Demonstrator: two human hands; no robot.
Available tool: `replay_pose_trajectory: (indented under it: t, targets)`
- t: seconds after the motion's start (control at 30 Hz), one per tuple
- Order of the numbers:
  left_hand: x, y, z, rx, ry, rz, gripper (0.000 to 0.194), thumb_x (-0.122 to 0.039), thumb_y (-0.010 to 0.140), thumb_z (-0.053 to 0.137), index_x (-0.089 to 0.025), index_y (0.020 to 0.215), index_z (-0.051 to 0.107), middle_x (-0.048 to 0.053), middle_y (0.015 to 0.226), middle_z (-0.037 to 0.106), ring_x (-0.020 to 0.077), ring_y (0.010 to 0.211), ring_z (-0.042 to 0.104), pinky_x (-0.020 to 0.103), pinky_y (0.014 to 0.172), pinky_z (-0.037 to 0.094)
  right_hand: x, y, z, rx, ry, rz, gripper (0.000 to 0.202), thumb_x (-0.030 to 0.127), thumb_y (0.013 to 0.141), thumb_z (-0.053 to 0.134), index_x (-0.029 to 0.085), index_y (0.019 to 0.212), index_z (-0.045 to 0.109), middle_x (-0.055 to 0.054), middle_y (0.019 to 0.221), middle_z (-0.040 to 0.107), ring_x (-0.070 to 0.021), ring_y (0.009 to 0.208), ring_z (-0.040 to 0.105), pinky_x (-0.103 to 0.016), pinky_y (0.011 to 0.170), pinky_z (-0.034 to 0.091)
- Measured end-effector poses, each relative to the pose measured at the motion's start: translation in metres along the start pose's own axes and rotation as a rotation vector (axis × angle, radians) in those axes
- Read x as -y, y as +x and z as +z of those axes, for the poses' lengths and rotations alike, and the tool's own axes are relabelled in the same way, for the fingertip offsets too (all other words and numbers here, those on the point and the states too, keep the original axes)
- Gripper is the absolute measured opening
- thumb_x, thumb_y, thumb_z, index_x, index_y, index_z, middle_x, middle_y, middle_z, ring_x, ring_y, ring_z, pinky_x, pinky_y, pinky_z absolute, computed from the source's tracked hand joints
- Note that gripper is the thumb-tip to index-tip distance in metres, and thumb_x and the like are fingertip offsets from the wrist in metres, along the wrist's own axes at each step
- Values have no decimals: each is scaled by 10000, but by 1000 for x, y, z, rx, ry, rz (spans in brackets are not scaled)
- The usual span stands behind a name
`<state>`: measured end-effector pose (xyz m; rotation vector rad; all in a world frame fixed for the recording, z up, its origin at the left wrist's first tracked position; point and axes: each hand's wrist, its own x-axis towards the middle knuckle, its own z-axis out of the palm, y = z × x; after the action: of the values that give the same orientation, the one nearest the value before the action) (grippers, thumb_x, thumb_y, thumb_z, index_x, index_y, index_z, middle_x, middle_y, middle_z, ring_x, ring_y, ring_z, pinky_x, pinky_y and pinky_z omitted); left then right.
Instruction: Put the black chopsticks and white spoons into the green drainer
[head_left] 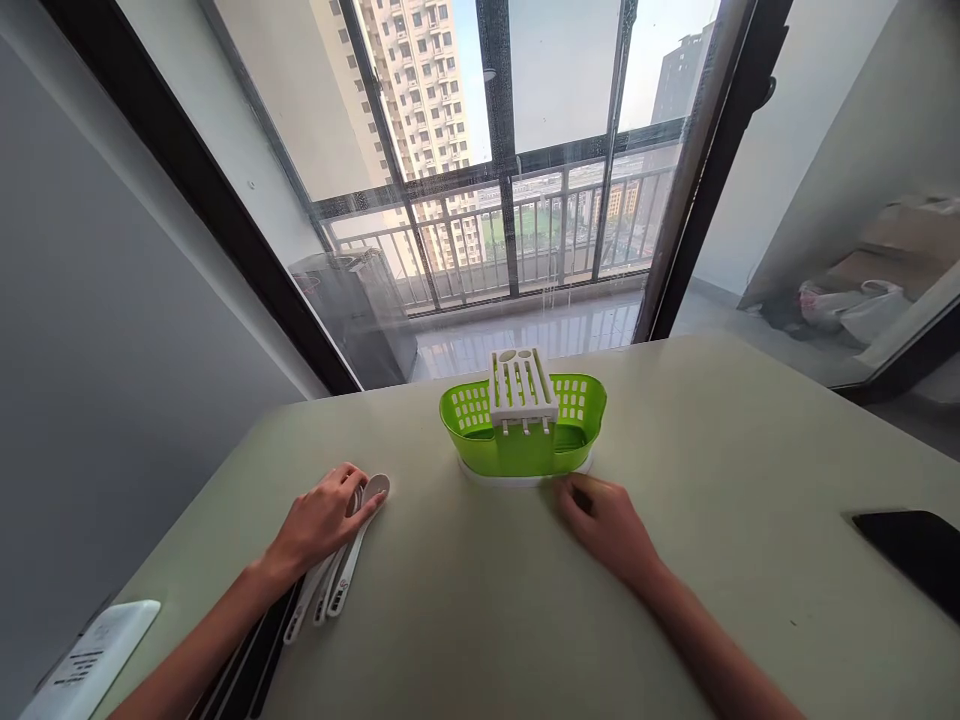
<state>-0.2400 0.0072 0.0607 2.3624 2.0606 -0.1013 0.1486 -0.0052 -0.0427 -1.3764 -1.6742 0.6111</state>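
A green basket point(525, 455) with a white slotted rack point(523, 385) across its top stands upright at the middle of the table. At its front right edge is my right hand point(604, 520), fingers curled in; what they hold, if anything, is hidden. On the left, several white spoons point(347, 575) lie side by side. My left hand point(330, 510) rests over their bowl ends, with the thumb on the rightmost bowl and the fingers bent around the group. Dark chopsticks or similar long sticks point(259, 650) lie beneath my left forearm.
The pale green table point(465, 620) fills the foreground. A white object with printed text point(97, 660) lies at the left edge, and a black flat object point(911, 555) at the right. Beyond the table's far edge are a glass door and a balcony.
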Motion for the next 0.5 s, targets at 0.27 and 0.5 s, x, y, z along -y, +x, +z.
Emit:
replay_pose_trajectory:
  t: [0.27, 0.5]
  targets:
    - [-14, 11, -17, -352, -80, 153, 595, -703, 908, 541, -200, 1213, 631, 163, 1372, 575, 377, 1318, 483, 578, 1089, 429, -3, -1, 2, -9, 2, -2, 401, 418, 964, 477, 222, 622, 408, 46, 582, 434, -125, 576, 368, -265, 582, 299]
    - [-113, 16, -57, -609, -225, 417, 602, -509, 952, 626, -228, 1438, 408, 167, 1562, 402, 329, 1480, 327, 560, 1205, 333, -1, -3, 1, -19, -15, -10, 384, 418, 951, 474, 224, 627, 405, 38, 574, 462, -129, 561, 410, -261, 576, 312]
